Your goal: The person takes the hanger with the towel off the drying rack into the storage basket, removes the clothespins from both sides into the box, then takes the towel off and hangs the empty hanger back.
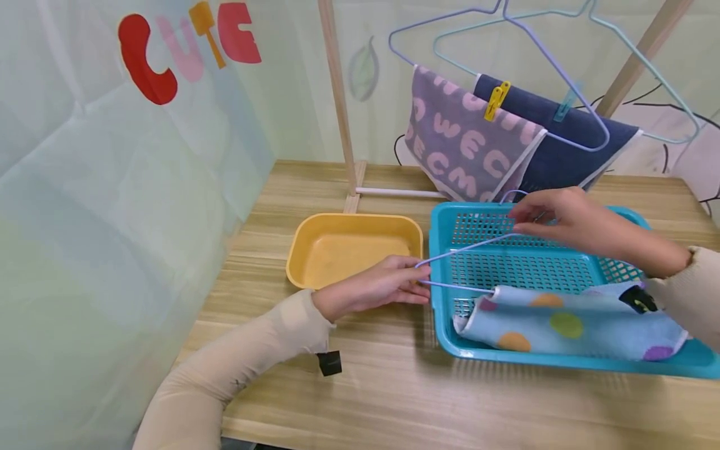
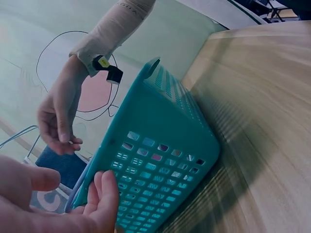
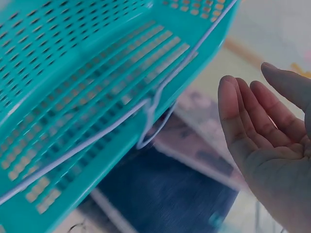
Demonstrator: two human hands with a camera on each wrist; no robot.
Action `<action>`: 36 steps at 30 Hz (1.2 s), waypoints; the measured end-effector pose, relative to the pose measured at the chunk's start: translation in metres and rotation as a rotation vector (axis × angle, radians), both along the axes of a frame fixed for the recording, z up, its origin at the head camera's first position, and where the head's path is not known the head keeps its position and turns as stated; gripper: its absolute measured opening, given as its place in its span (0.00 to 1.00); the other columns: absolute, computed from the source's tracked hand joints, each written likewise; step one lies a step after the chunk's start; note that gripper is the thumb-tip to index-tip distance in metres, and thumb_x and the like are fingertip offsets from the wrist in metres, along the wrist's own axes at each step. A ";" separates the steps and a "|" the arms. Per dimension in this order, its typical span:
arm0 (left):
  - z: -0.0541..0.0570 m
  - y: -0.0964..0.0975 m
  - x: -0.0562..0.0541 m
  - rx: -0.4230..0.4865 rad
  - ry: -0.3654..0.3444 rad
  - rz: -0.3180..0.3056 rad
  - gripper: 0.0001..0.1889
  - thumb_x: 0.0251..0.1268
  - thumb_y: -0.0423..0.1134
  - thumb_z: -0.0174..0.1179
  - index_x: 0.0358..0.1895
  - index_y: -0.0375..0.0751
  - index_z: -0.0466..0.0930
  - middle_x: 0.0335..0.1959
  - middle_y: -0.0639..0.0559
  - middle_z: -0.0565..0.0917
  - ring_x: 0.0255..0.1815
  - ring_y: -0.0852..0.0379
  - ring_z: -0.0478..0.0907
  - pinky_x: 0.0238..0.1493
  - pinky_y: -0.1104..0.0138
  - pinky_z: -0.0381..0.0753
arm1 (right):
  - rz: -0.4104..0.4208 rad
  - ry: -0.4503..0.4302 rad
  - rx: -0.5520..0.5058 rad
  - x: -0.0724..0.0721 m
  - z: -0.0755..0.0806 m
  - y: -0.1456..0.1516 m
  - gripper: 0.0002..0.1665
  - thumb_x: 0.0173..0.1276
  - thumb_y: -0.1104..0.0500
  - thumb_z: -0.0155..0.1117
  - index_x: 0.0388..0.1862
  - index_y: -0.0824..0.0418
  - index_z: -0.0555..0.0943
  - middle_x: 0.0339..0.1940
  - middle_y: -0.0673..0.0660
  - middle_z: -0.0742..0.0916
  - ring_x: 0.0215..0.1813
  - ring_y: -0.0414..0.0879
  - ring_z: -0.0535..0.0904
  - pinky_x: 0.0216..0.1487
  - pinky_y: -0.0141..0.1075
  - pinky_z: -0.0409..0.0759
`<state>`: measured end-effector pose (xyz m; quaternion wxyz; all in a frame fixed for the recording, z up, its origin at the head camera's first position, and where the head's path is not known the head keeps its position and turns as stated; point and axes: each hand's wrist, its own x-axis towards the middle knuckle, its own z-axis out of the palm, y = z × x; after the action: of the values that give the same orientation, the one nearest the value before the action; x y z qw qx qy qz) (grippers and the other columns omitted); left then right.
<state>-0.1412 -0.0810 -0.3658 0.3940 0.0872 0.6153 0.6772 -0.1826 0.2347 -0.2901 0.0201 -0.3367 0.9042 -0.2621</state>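
Observation:
A lavender hanger (image 1: 464, 250) lies across the blue basket (image 1: 441, 312), its hook over the far rim. The hanger's lower bar runs into the fold of a light blue towel (image 1: 596, 325) with coloured dots. At the basket's left rim, my left hand (image 1: 388, 280) holds the hanger's left corner; in the left wrist view its curled fingers (image 2: 104, 194) are beside the rim. My right hand (image 1: 568, 219) hovers over the far side of the basket near the hook. In the right wrist view its fingers (image 3: 233, 111) are loosely bent, apart from the hanger.
A yellow tray (image 1: 354, 219) stands left of the basket. Behind, a purple lettered towel (image 1: 450, 134) with a yellow clip (image 1: 495, 103) and a navy towel (image 1: 596, 128) with a blue clip (image 1: 567, 103) hang on hangers. A wooden rack post (image 1: 337, 94) rises behind the tray.

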 end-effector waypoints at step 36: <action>0.053 -0.007 -0.024 -0.458 0.797 -0.178 0.20 0.78 0.42 0.53 0.65 0.35 0.73 0.56 0.47 0.79 0.57 0.53 0.76 0.59 0.65 0.74 | -0.252 -0.282 0.227 0.018 -0.039 0.143 0.14 0.62 0.77 0.65 0.48 0.76 0.81 0.40 0.60 0.87 0.35 0.39 0.83 0.37 0.37 0.85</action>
<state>-0.1648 -0.0880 -0.3132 0.1927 0.3038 0.8423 0.4014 -0.1642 0.3781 -0.3296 0.1512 -0.1766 0.9510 -0.2036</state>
